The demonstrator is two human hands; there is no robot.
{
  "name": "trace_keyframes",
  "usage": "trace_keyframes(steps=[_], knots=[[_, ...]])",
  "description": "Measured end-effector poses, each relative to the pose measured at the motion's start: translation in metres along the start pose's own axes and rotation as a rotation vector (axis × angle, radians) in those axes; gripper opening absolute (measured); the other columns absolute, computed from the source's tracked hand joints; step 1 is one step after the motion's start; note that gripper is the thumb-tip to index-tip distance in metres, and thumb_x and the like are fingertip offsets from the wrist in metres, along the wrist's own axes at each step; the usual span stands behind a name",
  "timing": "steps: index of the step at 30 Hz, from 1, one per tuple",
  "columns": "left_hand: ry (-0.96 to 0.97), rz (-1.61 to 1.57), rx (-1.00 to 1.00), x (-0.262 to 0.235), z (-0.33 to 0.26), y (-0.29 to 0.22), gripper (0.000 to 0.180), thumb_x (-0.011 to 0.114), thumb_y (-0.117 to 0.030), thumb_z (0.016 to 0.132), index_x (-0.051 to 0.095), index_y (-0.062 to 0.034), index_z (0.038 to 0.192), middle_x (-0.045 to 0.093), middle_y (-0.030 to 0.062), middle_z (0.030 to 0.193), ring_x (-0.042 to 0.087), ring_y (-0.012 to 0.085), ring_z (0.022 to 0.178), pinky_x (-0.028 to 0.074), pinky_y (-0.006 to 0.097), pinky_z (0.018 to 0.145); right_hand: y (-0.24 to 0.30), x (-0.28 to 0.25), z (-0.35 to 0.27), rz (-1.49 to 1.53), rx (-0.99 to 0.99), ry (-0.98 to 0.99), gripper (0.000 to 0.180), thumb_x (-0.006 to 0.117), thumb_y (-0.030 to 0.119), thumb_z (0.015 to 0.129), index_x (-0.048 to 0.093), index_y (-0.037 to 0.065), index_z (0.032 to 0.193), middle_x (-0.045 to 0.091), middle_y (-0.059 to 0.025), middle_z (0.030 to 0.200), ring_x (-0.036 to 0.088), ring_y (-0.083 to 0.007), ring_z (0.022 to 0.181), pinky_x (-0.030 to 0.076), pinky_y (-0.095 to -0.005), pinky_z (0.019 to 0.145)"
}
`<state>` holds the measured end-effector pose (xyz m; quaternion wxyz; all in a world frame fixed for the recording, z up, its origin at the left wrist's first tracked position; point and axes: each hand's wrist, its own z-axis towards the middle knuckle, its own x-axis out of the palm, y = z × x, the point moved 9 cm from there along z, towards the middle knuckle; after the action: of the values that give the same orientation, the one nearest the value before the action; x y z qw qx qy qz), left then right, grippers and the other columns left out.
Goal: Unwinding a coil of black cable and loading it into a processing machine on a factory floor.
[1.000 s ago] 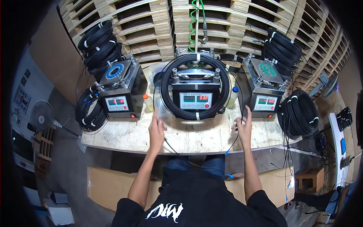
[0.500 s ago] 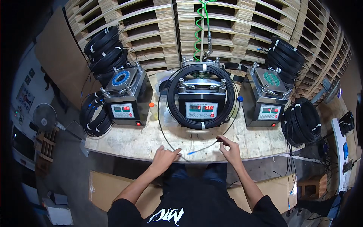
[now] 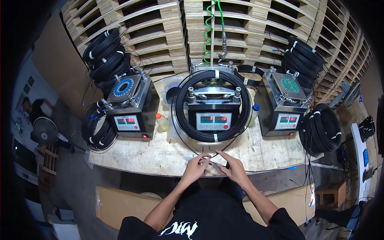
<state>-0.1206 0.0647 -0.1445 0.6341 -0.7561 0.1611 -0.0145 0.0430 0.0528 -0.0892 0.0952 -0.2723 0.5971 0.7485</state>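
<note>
1. Location: the black cable coil (image 3: 182, 107) is encircling the display (image 3: 213, 121) and front posts of the middle machine, its lower rim hanging toward the wooden surface (image 3: 130, 151).
2. Grip: the left hand (image 3: 195, 170) is pinching its grip together on the loose strand (image 3: 187, 146) near the front edge. The right hand (image 3: 237, 171) is holding thumb and index finger apart beside the strand; whether its grip is clamping anything, the inspector cannot tell.
3. Risk: uneven pulling could be kinking the strand where it is crossing at the fingertips; a tug could be dragging the coil against the posts or the blue-capped bottle (image 3: 255, 107). The blue connector (image 3: 293, 168), lying by the front edge, could be snagging if the tail is slipping.
4. Orientation: the coil's open face is turning toward the person; being round, it is showing no clear long axis. The tail is running crosswise, its connector pointing right.
</note>
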Motion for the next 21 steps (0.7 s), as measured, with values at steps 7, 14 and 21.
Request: trace_keyframes(steps=[7, 14, 21], knots=[[-0.311, 1.055, 0.748, 0.011, -0.033, -0.105, 0.037, 0.069, -0.017, 0.088, 0.067, -0.0118, 0.125, 0.063, 0.009, 0.086, 0.063, 0.0277, 0.084, 0.05, 0.041, 0.074, 0.004, -0.007, 0.006, -0.192, -0.038, -0.019, 0.075, 0.073, 0.01, 0.088, 0.038, 0.016, 0.154, 0.058, -0.0185, 0.14, 0.068, -0.0383, 0.089, 0.055, -0.04, 0.075], [-0.162, 0.606, 0.563, 0.01, 0.001, -0.076, 0.036, 0.062, -0.031, 0.098, 0.07, 0.0013, 0.111, 0.064, 0.0087, 0.079, 0.056, 0.0203, 0.072, 0.048, 0.035, 0.069, 0.028, -0.016, 0.018, -0.116, -0.141, -0.081, 0.085, 0.071, 0.001, 0.085, 0.029, 0.014, 0.158, 0.047, -0.0196, 0.151, 0.067, -0.0388, 0.089, 0.055, -0.0403, 0.074], [-0.223, -0.634, 0.015, -0.021, 0.024, -0.037, 0.047, 0.045, -0.039, 0.109, 0.068, 0.0018, 0.104, 0.064, 0.0051, 0.078, 0.048, 0.0053, 0.066, 0.04, 0.021, 0.057, 0.044, -0.013, 0.015, -0.116, -0.148, 0.107, 0.08, 0.067, -0.003, 0.086, 0.032, 0.014, 0.156, 0.058, -0.0195, 0.136, 0.067, -0.0324, 0.08, 0.054, -0.04, 0.073]])
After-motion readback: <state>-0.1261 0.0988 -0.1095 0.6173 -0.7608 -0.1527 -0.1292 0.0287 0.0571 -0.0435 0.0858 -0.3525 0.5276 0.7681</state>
